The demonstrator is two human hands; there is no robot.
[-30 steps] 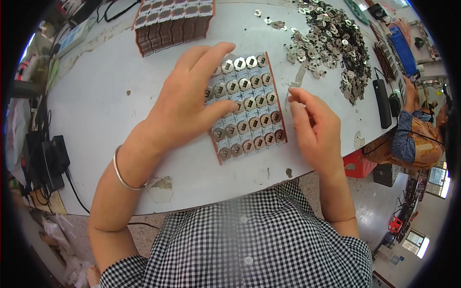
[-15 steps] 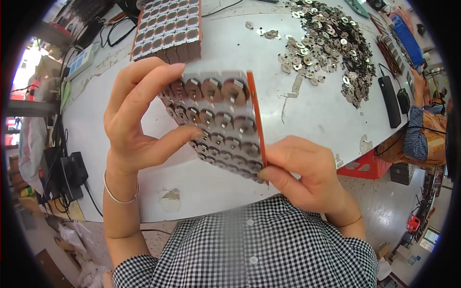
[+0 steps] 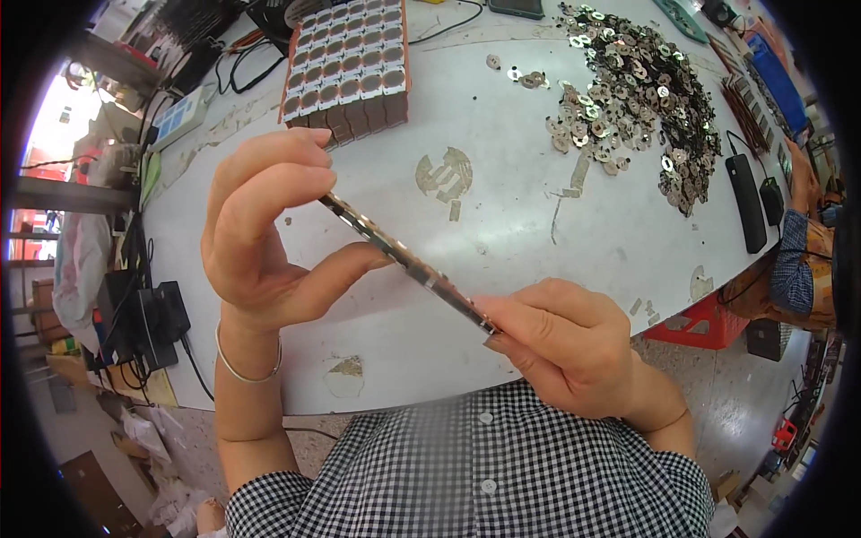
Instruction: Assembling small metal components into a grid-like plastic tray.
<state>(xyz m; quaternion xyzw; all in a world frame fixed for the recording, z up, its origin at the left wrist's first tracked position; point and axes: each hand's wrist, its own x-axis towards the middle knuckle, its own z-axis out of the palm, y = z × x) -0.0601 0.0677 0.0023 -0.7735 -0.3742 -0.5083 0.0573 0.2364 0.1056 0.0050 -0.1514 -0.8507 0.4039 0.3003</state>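
Turned edge-on since half a second ago, the thin panel (image 3: 410, 264) no longer shows its face of round metal pieces; it is up above the white table (image 3: 502, 260), slanting from far left to near right. At the left, black adapters (image 3: 164, 323) sit beside the table's edge, their cords trailing. The left hand (image 3: 256, 233) makes a wide curve, fingertips at the panel's far-left end, thumb tip against or just beside its face, probably to steady it; whether it bears weight I cannot tell. Beyond stands a block of round cells (image 3: 350, 58) in rows, likely set far off to leave handling room. The right hand (image 3: 578, 345) pinches the panel's near-right end narrowly, seemingly carrying it. Farther right, loose metal discs (image 3: 632, 108) lie heaped straight on the table, perhaps for easy reach. Below its right edge is a red crate (image 3: 704, 326), contents hidden.
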